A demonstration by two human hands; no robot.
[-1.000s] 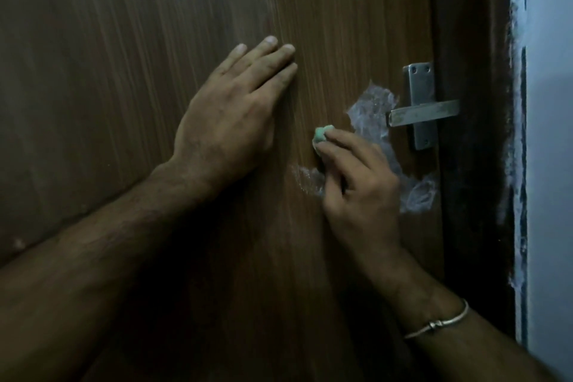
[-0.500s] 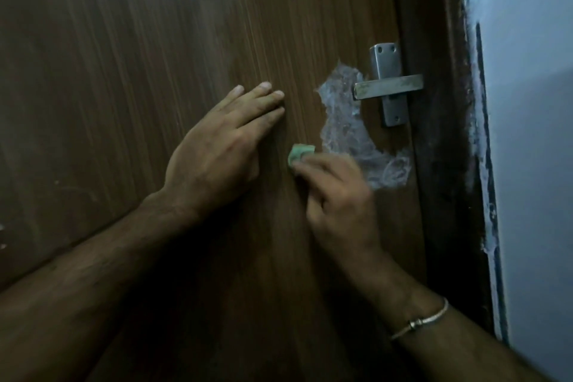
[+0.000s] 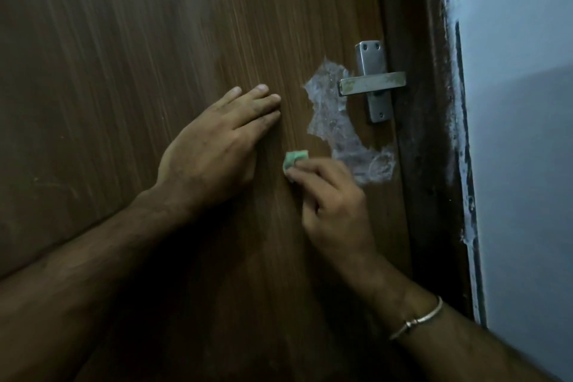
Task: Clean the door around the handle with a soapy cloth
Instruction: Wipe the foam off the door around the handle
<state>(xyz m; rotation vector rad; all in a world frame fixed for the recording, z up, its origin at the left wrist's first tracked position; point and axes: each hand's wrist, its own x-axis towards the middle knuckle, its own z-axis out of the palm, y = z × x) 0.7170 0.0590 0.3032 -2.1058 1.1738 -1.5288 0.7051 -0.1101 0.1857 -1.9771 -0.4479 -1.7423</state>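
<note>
Dim room, brown door (image 3: 155,56) w/ pale wall (image 3: 511,133) at its R edge. R hand (image 3: 331,195) pinches a small green cloth (image 3: 296,159) flat on the wood. Soap patch (image 3: 328,115) & handle (image 3: 372,84) lie up & to the R of the fingers (image 3: 305,172). L hand (image 3: 214,149) lies flat, spread, holding nothing, farther from the handle.

The right hand (image 3: 335,205) hides most of the green cloth (image 3: 295,159); both forearms are cut off.

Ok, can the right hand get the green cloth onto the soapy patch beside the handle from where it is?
Probably yes. The right hand pinches the green cloth against the door just lower-left of the soapy patch, with bare wood between them.
</note>
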